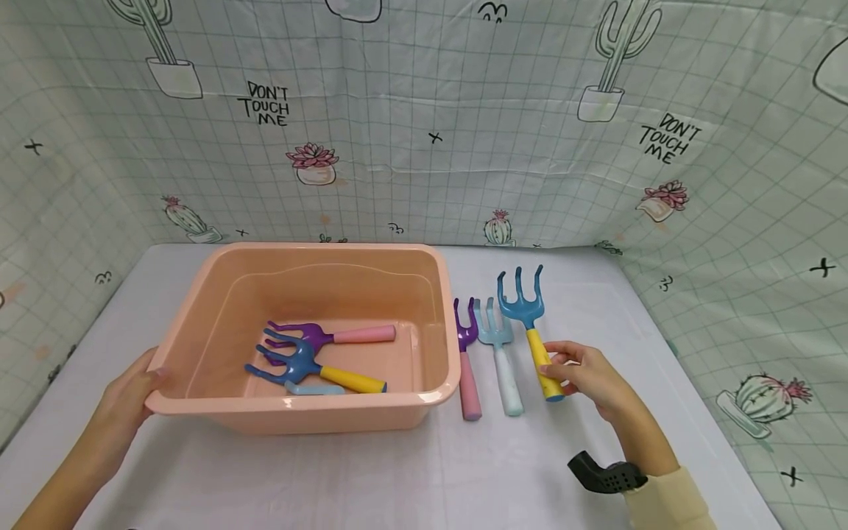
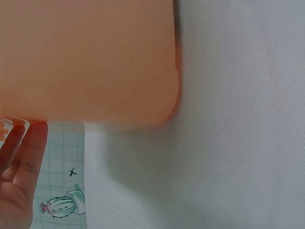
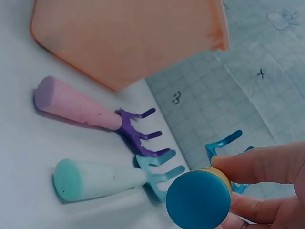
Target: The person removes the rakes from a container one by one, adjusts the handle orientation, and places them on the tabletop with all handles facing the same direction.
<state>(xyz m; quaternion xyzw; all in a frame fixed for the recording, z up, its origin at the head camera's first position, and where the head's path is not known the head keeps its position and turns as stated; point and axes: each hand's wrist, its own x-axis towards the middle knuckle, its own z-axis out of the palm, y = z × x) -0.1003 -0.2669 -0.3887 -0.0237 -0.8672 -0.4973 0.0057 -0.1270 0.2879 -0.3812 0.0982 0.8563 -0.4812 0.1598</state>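
Observation:
My right hand (image 1: 586,372) pinches the yellow handle of a blue hand rake (image 1: 533,327), tines pointing away. In the right wrist view the handle's blue end cap (image 3: 198,199) faces the camera. Left of it on the table lie a light-blue hand rake (image 1: 501,361) and a purple hand rake with pink handle (image 1: 467,368), side by side. My left hand (image 1: 129,390) holds the left rim of a peach plastic basin (image 1: 298,412). Inside the basin are a purple rake with pink handle (image 1: 364,335), a blue rake with yellow handle (image 1: 351,379) and a light-blue handle (image 1: 314,389), partly hidden.
A white cloth covers the table (image 1: 397,478). Behind and at both sides hangs a grid-patterned curtain (image 1: 397,96) with cactus drawings. A black strap-on device (image 1: 606,473) sits at the right wrist. The basin takes up the table's left and middle.

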